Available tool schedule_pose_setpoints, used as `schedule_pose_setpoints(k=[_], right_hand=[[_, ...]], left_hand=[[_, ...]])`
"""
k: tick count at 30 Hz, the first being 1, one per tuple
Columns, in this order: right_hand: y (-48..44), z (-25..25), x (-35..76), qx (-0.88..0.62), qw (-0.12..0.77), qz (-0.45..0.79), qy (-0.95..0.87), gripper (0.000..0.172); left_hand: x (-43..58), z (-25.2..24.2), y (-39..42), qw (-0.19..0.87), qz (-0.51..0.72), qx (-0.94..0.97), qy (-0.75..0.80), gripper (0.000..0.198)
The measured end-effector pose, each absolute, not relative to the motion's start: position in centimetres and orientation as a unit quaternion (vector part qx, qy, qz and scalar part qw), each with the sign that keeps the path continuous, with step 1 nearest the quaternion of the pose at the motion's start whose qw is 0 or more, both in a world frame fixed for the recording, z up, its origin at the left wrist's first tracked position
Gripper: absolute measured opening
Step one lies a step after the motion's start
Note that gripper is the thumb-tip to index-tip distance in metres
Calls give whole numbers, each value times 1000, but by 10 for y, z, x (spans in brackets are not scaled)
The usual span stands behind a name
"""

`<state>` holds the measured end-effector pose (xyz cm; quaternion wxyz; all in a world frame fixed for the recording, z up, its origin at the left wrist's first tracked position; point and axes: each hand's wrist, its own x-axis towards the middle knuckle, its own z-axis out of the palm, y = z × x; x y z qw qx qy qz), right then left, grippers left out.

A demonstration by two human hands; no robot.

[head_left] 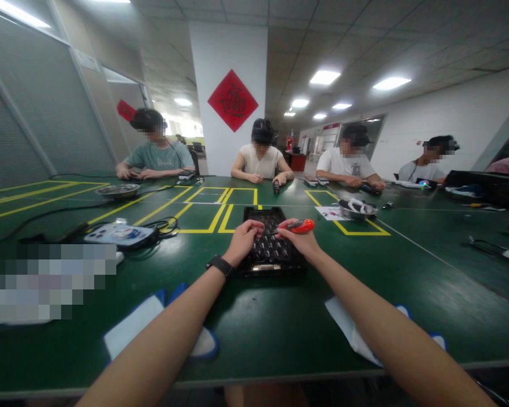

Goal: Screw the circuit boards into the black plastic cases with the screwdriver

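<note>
Right hand (pixel 302 242) pinches the red screwdriver (pixel 303 226); left hand (pixel 243 239) has fingertips drawn together near its tip, can't tell on what. Both over the open black case (pixel 274 270) on the counter (pixel 263 322). Step looks like tip handling; next move calls for steady alignment. Gloves (pixel 136 323) lie nearer the body.

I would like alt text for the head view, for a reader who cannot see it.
A person's right hand holds a red-handled tool, left hand close by, over a black case of small pieces on a green table. Several people sit opposite.
</note>
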<state>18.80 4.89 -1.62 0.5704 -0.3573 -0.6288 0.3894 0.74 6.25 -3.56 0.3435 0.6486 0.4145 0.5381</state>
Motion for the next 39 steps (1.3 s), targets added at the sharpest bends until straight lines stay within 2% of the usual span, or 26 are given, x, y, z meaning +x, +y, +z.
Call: schedule_pose_setpoints(k=[5,13,19,24,34,39], right_hand=[[50,-19,187,-365,580,389,-616,15],[56,-19,187,-330,680,447,-479,15],[52,-15,188,-301,689,504,-425,10],[52,-16,189,-300,689,514,-414,9],[59,-20,192,-279,705,528,-383,12],[60,-20,193,-265,719,526,-369,14]], left_hand=[[8,-33,60,337,540,645,423,23],[6,-42,65,203,516,690,465,23],[6,-44,65,245,489,714,437,42],[7,-41,62,258,467,726,434,30],[7,-40,59,231,459,721,464,29],[8,-42,61,192,433,731,491,14]])
